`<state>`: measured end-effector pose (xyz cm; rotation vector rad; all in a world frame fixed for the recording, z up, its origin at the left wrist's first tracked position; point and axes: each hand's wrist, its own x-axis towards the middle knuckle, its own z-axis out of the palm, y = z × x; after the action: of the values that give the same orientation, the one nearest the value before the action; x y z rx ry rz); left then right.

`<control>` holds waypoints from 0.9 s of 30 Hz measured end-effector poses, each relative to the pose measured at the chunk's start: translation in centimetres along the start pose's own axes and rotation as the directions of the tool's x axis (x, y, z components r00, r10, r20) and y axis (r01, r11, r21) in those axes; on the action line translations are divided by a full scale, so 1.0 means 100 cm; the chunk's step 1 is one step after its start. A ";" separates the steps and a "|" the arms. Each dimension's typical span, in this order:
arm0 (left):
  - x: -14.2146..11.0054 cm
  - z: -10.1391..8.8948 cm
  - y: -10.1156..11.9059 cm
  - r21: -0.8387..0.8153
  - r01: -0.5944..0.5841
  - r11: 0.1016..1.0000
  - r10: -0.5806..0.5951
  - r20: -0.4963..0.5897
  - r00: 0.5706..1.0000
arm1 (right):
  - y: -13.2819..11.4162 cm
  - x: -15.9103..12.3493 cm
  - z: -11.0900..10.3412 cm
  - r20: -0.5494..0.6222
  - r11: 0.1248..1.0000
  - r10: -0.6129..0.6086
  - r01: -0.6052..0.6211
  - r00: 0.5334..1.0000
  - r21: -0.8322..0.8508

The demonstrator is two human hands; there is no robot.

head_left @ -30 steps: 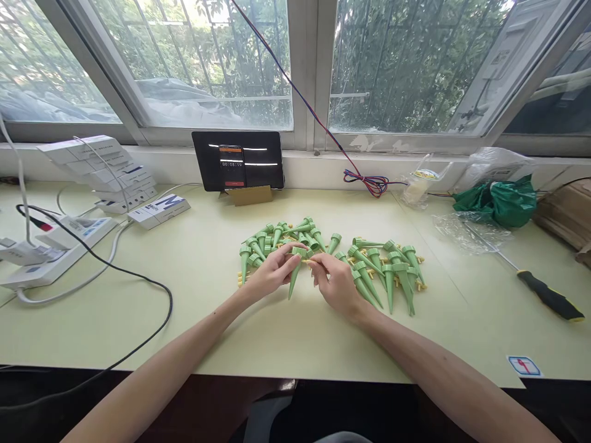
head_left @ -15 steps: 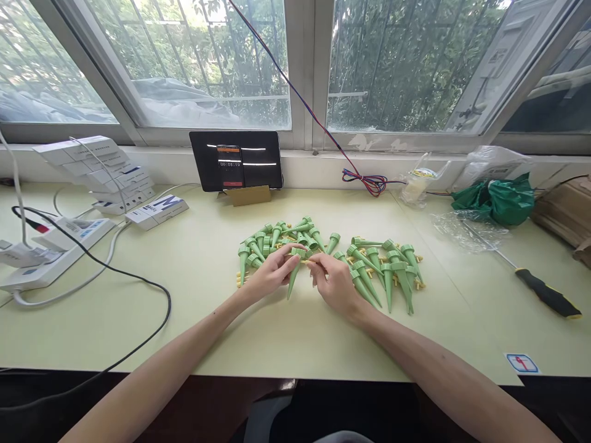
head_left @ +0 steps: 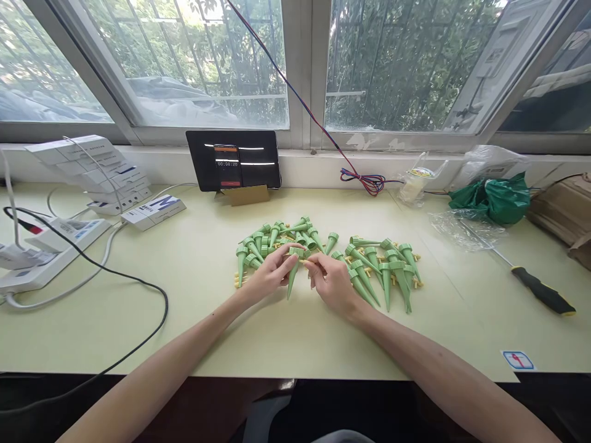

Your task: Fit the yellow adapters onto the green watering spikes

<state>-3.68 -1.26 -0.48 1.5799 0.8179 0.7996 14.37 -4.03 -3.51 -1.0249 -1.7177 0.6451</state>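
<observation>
My left hand is closed around the capped top of a green plastic watering spike, its pointed end hanging down. From the right, my right hand pinches a small yellow piece against the side of the spike's cap; its exact shape is mostly hidden by the fingers. Behind my left hand lies a heap of green spikes with yellow pieces under and among them. To the right of my right hand is another group of green spikes, several with yellow valve-like parts at the cap.
A tablet leans on a cardboard stand at the back, a phone timer showing on it. White boxes and a power strip with cables stand left. A screwdriver, green bag and clear plastic lie right.
Both hands keep nearly the same hold on the spike and the yellow piece. The view has shifted very slightly, and the timer went from 00:08:19 to 00:08:20.
</observation>
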 end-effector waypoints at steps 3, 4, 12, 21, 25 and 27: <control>0.000 0.001 -0.001 -0.008 0.001 1.000 -0.001 0.000 1.000 | 0.000 0.000 0.000 -0.003 1.000 -0.006 0.006 1.000 -0.003; 0.000 0.001 -0.001 -0.006 0.002 1.000 -0.002 -0.003 1.000 | -0.001 0.000 0.000 -0.006 1.000 -0.005 0.005 1.000 -0.004; -0.001 0.002 0.002 0.022 0.003 1.000 -0.002 -0.015 1.000 | -0.001 0.000 0.000 0.006 1.000 0.010 -0.010 1.000 -0.007; 0.000 0.001 0.000 0.022 -0.013 1.000 0.014 -0.013 1.000 | 0.000 0.000 0.000 -0.002 1.000 -0.007 0.007 1.000 -0.024; 0.000 0.000 -0.002 0.021 -0.005 1.000 0.005 -0.006 1.000 | 0.001 0.000 0.000 -0.002 1.000 -0.018 0.018 1.000 -0.021; 0.001 0.000 -0.002 0.016 0.001 1.000 -0.001 0.002 1.000 | 0.002 0.000 0.000 -0.006 0.999 -0.028 0.028 1.000 -0.022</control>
<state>-3.65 -1.18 -0.72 1.5940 0.8257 0.7922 14.46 -3.92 -3.64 -1.0150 -1.7337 0.6055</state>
